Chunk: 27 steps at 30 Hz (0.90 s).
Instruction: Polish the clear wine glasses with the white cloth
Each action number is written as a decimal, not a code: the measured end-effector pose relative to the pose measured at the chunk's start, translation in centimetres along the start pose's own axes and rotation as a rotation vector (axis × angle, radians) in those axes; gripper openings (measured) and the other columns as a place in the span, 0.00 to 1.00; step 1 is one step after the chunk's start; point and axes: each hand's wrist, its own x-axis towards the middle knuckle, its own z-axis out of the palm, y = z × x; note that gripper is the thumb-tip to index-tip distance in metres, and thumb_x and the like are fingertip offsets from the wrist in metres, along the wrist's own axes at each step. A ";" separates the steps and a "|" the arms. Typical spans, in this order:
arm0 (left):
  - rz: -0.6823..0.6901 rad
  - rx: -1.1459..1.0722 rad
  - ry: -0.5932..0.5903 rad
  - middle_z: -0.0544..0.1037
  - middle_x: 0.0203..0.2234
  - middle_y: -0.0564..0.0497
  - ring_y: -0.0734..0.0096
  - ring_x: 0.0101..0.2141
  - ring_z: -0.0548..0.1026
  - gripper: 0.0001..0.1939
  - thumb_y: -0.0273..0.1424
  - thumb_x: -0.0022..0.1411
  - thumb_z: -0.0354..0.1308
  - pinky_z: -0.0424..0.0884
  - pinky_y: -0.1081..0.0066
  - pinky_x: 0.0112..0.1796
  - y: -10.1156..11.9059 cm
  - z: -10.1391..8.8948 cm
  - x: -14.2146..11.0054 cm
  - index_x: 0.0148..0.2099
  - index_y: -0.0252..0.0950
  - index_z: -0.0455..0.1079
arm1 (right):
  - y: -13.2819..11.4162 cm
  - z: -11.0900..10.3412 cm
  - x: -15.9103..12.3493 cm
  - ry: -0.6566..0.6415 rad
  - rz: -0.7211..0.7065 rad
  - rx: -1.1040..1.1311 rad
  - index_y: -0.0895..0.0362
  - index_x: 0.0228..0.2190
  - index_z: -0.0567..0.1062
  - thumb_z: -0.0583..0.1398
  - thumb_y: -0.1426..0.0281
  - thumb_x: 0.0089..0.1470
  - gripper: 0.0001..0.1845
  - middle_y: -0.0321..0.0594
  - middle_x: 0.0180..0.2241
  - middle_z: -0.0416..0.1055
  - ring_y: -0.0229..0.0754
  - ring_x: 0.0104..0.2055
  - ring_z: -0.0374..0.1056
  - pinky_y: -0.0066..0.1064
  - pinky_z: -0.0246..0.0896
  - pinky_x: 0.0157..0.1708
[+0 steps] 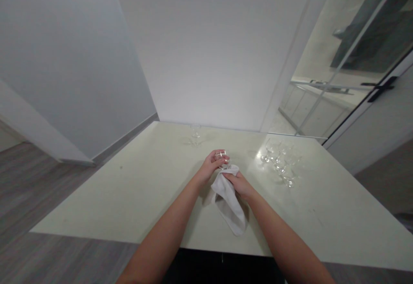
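Over the middle of the table, my left hand is closed around the bowl of a clear stemmed glass. My right hand grips a white cloth, bunched against the lower end of the glass. Its stem and foot are mostly hidden by the cloth and fingers. The rest of the cloth hangs down toward me, below my right hand.
Several clear stemmed glasses stand grouped on the right of the white table. One more glass stands at the back, left of centre. A white wall borders the far edge; a glass-paned door is at right.
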 end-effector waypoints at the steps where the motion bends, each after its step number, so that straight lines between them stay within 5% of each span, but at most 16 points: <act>1: -0.006 -0.031 -0.029 0.76 0.41 0.44 0.67 0.37 0.75 0.26 0.37 0.50 0.66 0.68 0.67 0.39 0.1 0.0 0.0 0.50 0.35 0.65 | 0.1 -0.1 0.0 0.000 0.004 0.015 0.56 0.38 0.75 0.65 0.63 0.43 0.18 0.39 0.36 0.76 0.42 0.37 0.70 0.34 0.63 0.43; 11: 0.101 0.051 0.087 0.77 0.37 0.47 0.72 0.33 0.74 0.25 0.37 0.48 0.67 0.67 0.71 0.35 -0.4 -0.3 0.6 0.47 0.34 0.69 | 0.2 0.0 0.5 0.021 -0.023 0.083 0.57 0.36 0.76 0.66 0.62 0.42 0.17 0.39 0.37 0.77 0.43 0.39 0.71 0.36 0.63 0.46; 18: 0.270 -0.139 0.276 0.74 0.46 0.45 0.72 0.38 0.75 0.27 0.39 0.50 0.66 0.69 0.71 0.37 0.3 -1.2 0.8 0.52 0.39 0.66 | -0.2 -1.2 1.9 0.334 -0.094 0.281 0.55 0.38 0.75 0.66 0.61 0.41 0.20 0.39 0.42 0.77 0.45 0.46 0.71 0.35 0.64 0.47; 21: 0.273 -0.160 0.289 0.72 0.51 0.43 0.69 0.42 0.75 0.29 0.41 0.50 0.65 0.70 0.71 0.39 0.5 -1.3 0.8 0.54 0.40 0.64 | -0.7 -1.3 1.9 0.235 -0.037 0.309 0.55 0.39 0.76 0.64 0.57 0.45 0.20 0.39 0.44 0.76 0.45 0.48 0.71 0.35 0.65 0.47; 27: 0.254 -0.079 0.127 0.69 0.54 0.42 0.67 0.45 0.73 0.34 0.36 0.49 0.68 0.70 0.66 0.45 0.1 -1.1 0.7 0.57 0.41 0.62 | -0.4 -0.5 1.3 0.105 0.006 0.313 0.56 0.37 0.76 0.65 0.57 0.45 0.20 0.42 0.40 0.78 0.46 0.45 0.73 0.36 0.65 0.48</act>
